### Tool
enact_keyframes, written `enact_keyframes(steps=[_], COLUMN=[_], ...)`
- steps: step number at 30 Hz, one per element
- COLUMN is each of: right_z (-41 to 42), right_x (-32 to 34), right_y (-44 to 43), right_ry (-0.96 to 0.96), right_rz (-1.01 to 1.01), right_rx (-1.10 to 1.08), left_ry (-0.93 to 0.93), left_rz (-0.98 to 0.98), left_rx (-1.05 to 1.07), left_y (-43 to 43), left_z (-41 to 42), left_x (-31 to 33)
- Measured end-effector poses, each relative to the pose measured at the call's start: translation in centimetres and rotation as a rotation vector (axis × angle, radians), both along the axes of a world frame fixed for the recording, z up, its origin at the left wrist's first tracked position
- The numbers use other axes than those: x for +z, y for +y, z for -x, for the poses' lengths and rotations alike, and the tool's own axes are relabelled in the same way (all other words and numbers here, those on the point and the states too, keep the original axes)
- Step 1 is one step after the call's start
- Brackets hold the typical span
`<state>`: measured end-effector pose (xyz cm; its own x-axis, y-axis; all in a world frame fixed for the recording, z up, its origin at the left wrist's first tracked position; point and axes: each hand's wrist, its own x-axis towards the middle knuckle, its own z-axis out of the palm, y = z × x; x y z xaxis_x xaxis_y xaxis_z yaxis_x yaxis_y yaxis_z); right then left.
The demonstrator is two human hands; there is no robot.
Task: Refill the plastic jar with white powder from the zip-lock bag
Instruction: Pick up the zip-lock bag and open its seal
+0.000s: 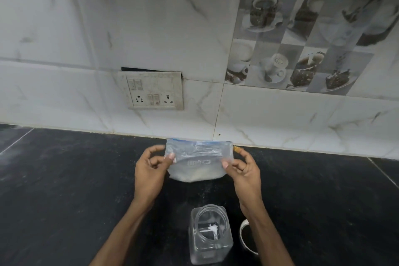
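A clear zip-lock bag (198, 161) with white powder in its bottom is held upright over the black counter, close to the wall. My left hand (151, 168) pinches its left edge and my right hand (244, 170) pinches its right edge, near the blue zip strip at the top. In front of the bag, nearer to me, a clear plastic jar (210, 234) stands open on the counter, with only a trace of white powder inside.
A white lid (245, 237) lies right of the jar, partly hidden by my right forearm. The black stone counter (64, 190) spreads to both sides. A switch and socket plate (154, 90) sits on the tiled wall behind.
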<state>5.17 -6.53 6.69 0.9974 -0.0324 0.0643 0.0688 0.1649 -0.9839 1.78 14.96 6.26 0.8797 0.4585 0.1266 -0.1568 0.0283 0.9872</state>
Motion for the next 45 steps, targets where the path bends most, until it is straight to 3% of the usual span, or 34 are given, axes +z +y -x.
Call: enact_keyframes(steps=[10,13,19,24,34,45], right_z=[2.2,3.0,3.6,3.6,4.1,4.7], right_x=[5.2,7.1,11.6,14.4,14.8,14.5], right_y=[-1.3,-1.3,1.3,3.4,4.3,4.5], right_ry=[-0.106,-0.172,-0.445,-0.583,-0.689,-0.729], right_rz=[-0.095,0.036,0.502,0.629,0.474,0.368], right_rx=[0.052,0.078,0.152,0.106,0.030,0.107], left_ry=[-0.141,-0.157,-0.244,-0.278,-0.399,-0.506], left_rz=[-0.186,-0.260,-0.439,-0.475,-0.396,-0.458], left_rx=[-0.027,0.001,0.050,0.065,-0.009,0.046], left_y=[-0.6,-1.2,-1.3,-1.5,-2.2,-2.2], left_z=[0.1,0.8,2.3,2.8,3.8,4.2], left_x=[7.4,8.4,10.6,11.9,13.2,13.6])
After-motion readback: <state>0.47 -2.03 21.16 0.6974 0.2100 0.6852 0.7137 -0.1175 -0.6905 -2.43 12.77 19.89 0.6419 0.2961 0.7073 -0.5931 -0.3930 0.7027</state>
